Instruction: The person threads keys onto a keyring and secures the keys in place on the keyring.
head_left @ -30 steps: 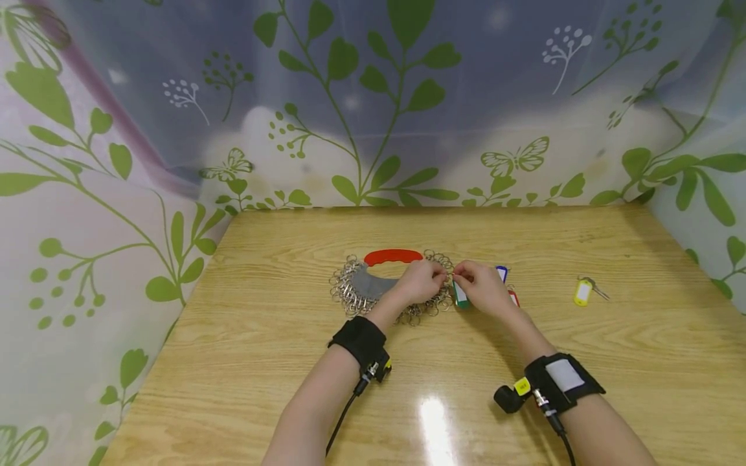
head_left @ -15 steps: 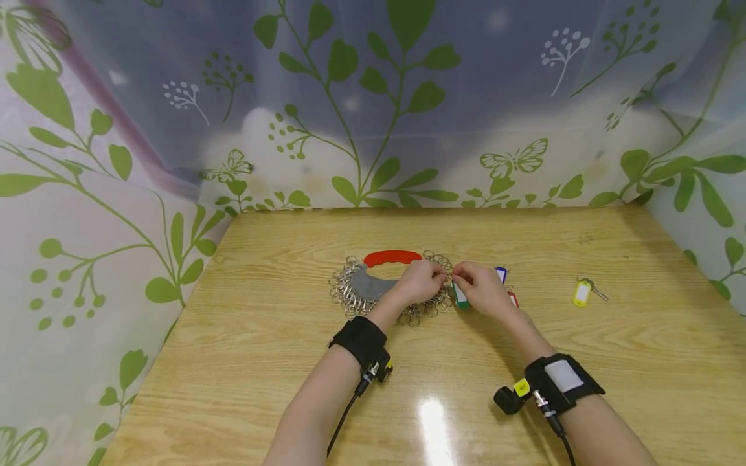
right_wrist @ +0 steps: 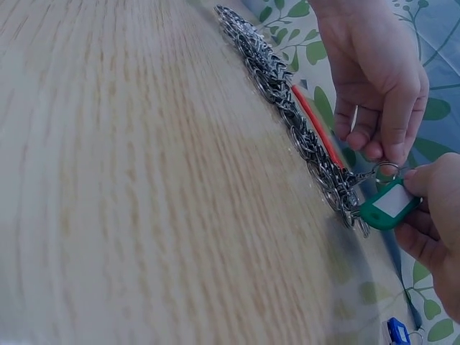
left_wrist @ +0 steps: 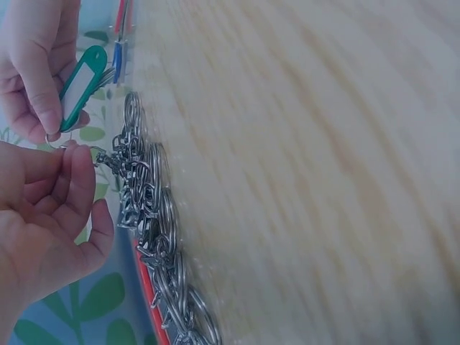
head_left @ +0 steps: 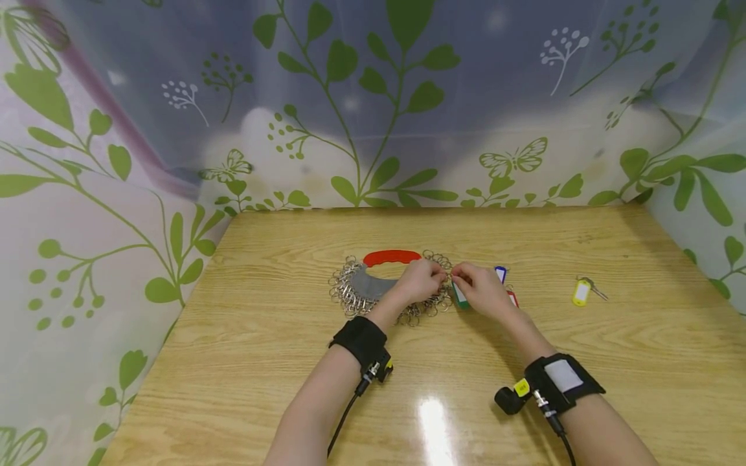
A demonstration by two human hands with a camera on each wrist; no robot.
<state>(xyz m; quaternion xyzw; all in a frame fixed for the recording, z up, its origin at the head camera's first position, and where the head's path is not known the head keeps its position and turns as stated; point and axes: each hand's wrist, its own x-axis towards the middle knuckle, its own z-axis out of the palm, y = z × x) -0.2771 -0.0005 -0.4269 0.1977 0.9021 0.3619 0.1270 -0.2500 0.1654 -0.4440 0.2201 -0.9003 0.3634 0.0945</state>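
Note:
A grey curved key-ring holder point(head_left: 368, 285) with a red handle point(head_left: 392, 257) lies on the table, fringed with many metal split rings point(left_wrist: 162, 208). At its right end my left hand point(head_left: 418, 282) pinches one split ring point(right_wrist: 387, 165) between thumb and finger. Facing it, my right hand point(head_left: 482, 288) pinches a green key tag point(right_wrist: 392, 204) with a white label, close to that ring. In the left wrist view the fingertips of both hands almost meet. Whether the tag's own small ring is threaded on the split ring cannot be told.
Just behind my right hand lie a blue key tag point(head_left: 501, 274) and a red key tag point(head_left: 513, 298), partly covered. Farther right on the wooden table point(head_left: 583, 362) is a yellow key tag point(head_left: 581, 292) with a key. A leaf-patterned curtain point(head_left: 361, 129) borders the table.
Both hands keep the same place and grip. Only slight finger motion at the ring shows; the holder and the other tags stay where they were.

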